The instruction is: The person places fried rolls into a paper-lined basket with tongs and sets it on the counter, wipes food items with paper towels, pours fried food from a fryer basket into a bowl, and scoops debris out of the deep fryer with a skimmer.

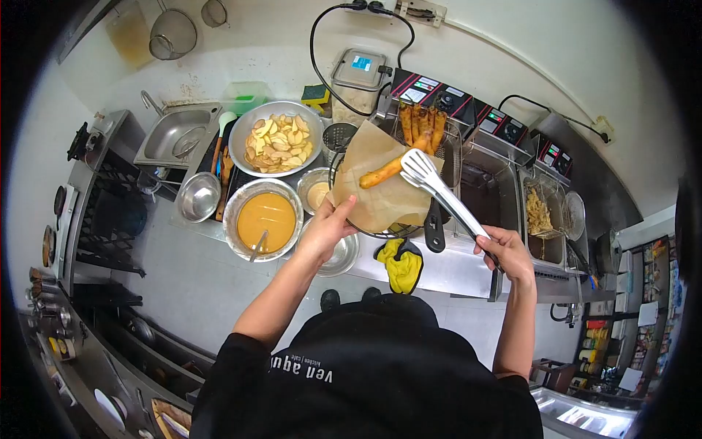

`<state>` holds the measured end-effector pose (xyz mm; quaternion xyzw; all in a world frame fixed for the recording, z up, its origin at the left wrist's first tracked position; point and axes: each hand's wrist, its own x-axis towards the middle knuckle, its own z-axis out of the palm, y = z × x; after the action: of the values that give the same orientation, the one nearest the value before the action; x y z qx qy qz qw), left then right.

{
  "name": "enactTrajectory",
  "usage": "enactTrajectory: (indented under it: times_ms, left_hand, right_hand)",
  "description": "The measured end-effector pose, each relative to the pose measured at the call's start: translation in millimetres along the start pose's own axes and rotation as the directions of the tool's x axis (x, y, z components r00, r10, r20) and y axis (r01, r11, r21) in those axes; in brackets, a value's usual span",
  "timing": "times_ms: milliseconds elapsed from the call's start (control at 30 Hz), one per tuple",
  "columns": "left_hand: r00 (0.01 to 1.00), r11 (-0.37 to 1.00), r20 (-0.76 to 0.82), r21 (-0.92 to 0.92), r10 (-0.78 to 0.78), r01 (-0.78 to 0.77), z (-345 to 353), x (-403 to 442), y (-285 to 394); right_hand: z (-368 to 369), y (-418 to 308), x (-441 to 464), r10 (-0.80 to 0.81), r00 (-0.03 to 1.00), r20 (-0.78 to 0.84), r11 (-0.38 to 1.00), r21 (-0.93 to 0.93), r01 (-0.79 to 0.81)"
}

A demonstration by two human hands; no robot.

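Observation:
My left hand (330,228) is closed on the near left edge of a round black wire basket (395,233) lined with brown parchment paper (368,148). My right hand (507,252) grips metal tongs (457,205) by the handle end. Between the tong heads is one end of a long golden fried roll (380,175), over the paper. Just behind, several more fried rolls (422,126) stand in a fryer basket (451,150). A black handle (434,233) sticks out beside the lined basket.
Left of me are a bowl of potato wedges (278,143), a bowl of orange batter (265,219) with a utensil in it, and a metal bowl (198,197). Fryers (486,183) run right, one with a basket of fried food (538,214). A yellow-black cloth (401,267) lies at the counter's front.

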<state>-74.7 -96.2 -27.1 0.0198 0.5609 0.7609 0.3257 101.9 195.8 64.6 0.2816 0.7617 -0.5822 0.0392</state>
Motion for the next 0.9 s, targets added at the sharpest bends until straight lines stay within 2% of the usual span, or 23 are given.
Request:
enactTrajectory:
  times_ms: [67,367,433,500,567,667,700,767,833,900]
  left_hand:
    - [1.0,1.0,-0.002,-0.002,0.006,-0.006,-1.2,0.0,-1.9]
    - [1.0,0.999,0.001,-0.038,0.027,-0.027,-7.0,2.9,-11.2]
    - [1.0,0.997,0.004,-0.065,0.031,-0.031,-8.7,3.3,-11.4]
    - [1.0,0.999,0.004,-0.049,-0.022,0.022,-11.4,2.4,-10.2]
    - [1.0,0.993,0.002,-0.115,-0.008,0.008,-9.0,1.0,-10.4]
    - [0.999,0.99,-0.034,-0.135,-0.035,0.03,-12.9,-0.8,-9.6]
    - [0.999,0.99,-0.029,-0.137,-0.035,0.031,-13.2,-0.6,-10.5]
    - [0.999,0.992,-0.011,-0.122,-0.033,0.032,-17.5,-0.9,-11.8]
    - [0.999,0.992,-0.03,-0.119,-0.039,0.036,-17.9,-1.9,-12.5]
    - [0.999,0.993,-0.041,-0.113,-0.031,0.026,-18.7,-3.9,-12.1]
  right_hand:
    - [2.4,-10.6,-0.3,0.023,0.999,0.041,0.998,-0.064,-0.02]
    - [7.4,-31.1,2.3,0.149,0.976,0.158,0.986,-0.095,-0.135]
    - [4.9,-37.5,1.3,0.182,0.968,0.175,0.968,-0.203,-0.145]
    - [-2.2,-52.8,-6.5,0.18,0.971,0.154,0.957,-0.254,-0.137]
    - [-22.2,-74.3,-16.4,0.17,0.981,0.095,0.92,-0.371,-0.124]
    - [-59.7,-86.4,-16.8,0.02,0.998,-0.053,0.91,-0.413,-0.04]
    - [-57.5,-94.8,-9.9,-0.023,0.985,-0.17,0.841,-0.535,-0.073]
    - [-58.4,-83.4,28.2,-0.163,0.964,-0.211,0.645,-0.762,-0.057]
    - [-49.2,-51.0,73.8,-0.44,0.86,-0.259,0.401,-0.913,-0.07]
    - [-34.8,-47.2,101.8,-0.398,0.86,-0.318,0.403,-0.903,-0.147]
